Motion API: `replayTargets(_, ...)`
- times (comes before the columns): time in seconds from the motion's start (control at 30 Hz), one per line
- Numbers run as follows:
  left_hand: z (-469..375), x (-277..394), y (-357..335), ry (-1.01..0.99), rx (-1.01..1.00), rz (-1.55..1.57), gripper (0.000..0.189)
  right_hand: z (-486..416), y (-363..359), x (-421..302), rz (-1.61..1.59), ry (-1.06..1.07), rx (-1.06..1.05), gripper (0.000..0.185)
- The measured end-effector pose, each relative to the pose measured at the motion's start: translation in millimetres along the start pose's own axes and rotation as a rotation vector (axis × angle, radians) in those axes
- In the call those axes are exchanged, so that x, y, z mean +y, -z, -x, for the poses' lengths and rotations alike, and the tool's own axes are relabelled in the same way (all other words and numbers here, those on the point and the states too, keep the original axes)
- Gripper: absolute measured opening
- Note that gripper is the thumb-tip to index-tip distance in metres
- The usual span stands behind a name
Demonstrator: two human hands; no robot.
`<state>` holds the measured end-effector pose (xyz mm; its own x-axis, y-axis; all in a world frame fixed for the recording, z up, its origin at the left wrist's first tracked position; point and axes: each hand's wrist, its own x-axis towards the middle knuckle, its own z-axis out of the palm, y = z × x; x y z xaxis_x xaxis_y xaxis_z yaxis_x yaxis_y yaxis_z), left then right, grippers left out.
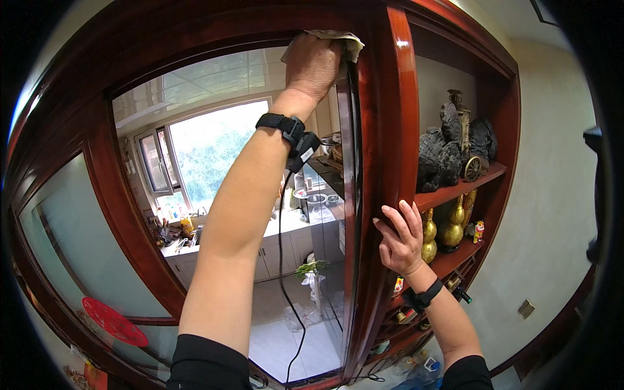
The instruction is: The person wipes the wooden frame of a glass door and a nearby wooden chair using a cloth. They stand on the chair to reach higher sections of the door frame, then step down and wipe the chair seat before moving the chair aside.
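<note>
Raised high, my left hand (313, 66) presses a pale cloth (352, 43) against the upper right corner of a dark red wooden door frame (378, 122). Most of the cloth is hidden under the hand. A black strap with a small device (303, 148) circles the left wrist, and a black cable (281, 243) hangs from it. Lower down, my right hand (402, 241) rests its spread fingers on the frame's upright post beside the shelves, holding nothing. A black band (423, 296) is around the right wrist.
Right of the post, a wooden display shelf (468, 183) carries dark rock-like ornaments (441, 156), golden gourd vases (452, 226) and bottles. A frosted glass panel (92, 234) with a red round decoration (114, 321) stands left. Through the opening is a kitchen counter (287, 226) below a window (219, 151).
</note>
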<state>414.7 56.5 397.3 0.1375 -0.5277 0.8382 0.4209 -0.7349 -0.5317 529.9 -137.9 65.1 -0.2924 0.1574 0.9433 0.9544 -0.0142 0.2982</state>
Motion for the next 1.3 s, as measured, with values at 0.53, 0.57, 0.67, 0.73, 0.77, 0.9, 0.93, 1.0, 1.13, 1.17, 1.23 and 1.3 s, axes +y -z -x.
replayTargets(0.53,0,6,12,0.01,0.033,-0.027,0.013,2,2,2,-0.006,-0.016,-0.021,0.034)
replayTargets(0.57,-2,10,6,0.037,0.032,0.017,0.014,1,2,3,-0.007,-0.012,-0.023,0.034)
replayTargets(0.67,-3,11,-1,-0.008,0.128,0.239,0.015,1,1,4,-0.011,0.001,-0.016,0.035)
replayTargets(0.73,-3,7,-1,-0.017,0.083,0.117,0.015,2,1,3,-0.009,0.002,-0.014,0.035)
replayTargets(0.77,-3,4,1,-0.011,0.027,0.054,0.014,2,1,2,0.005,-0.014,-0.03,0.034)
replayTargets(0.9,15,-9,11,-0.109,-0.14,0.117,0.012,1,-1,0,0.026,-0.007,-0.007,0.034)
replayTargets(0.93,26,-10,15,-0.182,-0.123,0.078,0.012,1,0,0,0.023,-0.008,-0.009,0.035)
replayTargets(1.0,55,-6,21,0.042,-0.353,0.323,0.014,1,0,-1,0.026,-0.014,-0.019,0.036)
replayTargets(1.13,119,27,16,0.332,-0.148,0.755,0.02,1,-2,0,0.027,0.002,-0.004,0.036)
replayTargets(1.17,130,36,14,0.59,-0.182,0.769,0.022,1,-2,0,0.026,0.001,-0.002,0.036)
replayTargets(1.23,147,59,15,0.879,-0.061,1.019,0.025,1,-3,-1,0.027,-0.002,-0.002,0.036)
replayTargets(1.3,154,84,18,0.71,0.101,1.091,0.023,1,-4,-1,0.039,-0.003,0.002,0.037)
